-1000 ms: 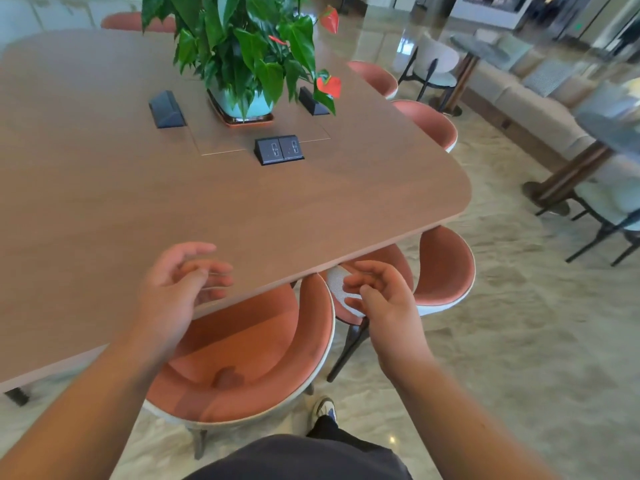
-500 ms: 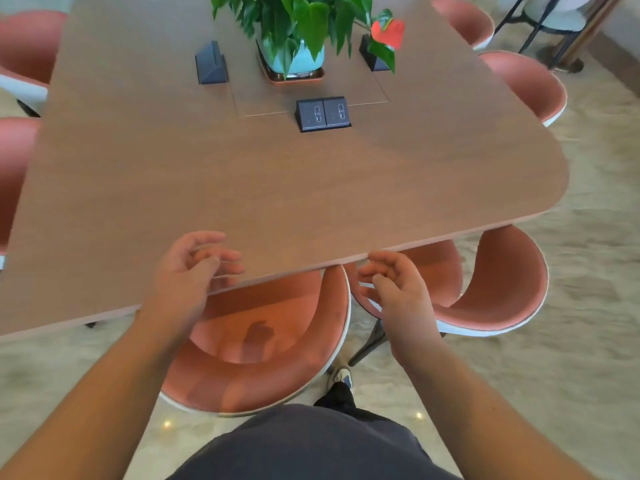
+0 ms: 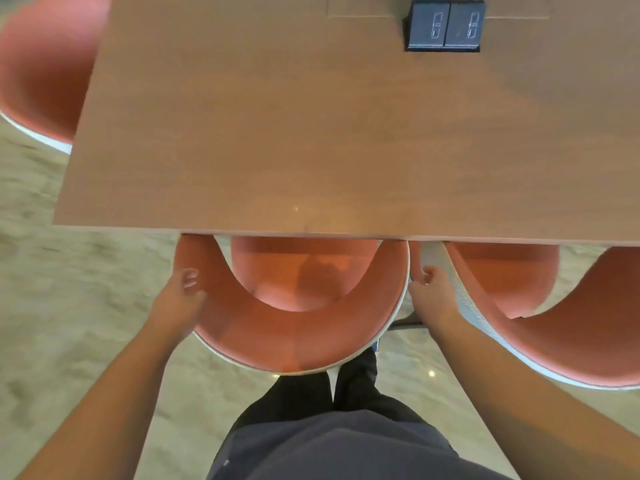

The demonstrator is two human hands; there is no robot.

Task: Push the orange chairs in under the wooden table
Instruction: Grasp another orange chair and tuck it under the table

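The wooden table [image 3: 311, 133] fills the upper half of the head view. Right below me, an orange chair [image 3: 294, 341] with a white outer shell has its seat partly under the table's near edge, and its curved back points at my legs. My left hand [image 3: 180, 299] holds the chair's left rim, fingers curled over the edge. My right hand [image 3: 429, 296] is pressed against the right rim with curled fingers, in the gap beside a second orange chair [image 3: 571, 341], which also sits partly under the table.
A third orange chair [image 3: 41, 71] stands at the table's left side. A dark double socket box [image 3: 445, 26] sits on the tabletop. Pale marbled floor [image 3: 69, 306] lies around the chairs.
My view has tilted down over the near chair. Both hands dropped from the table's edge to the two sides of the chair's back.
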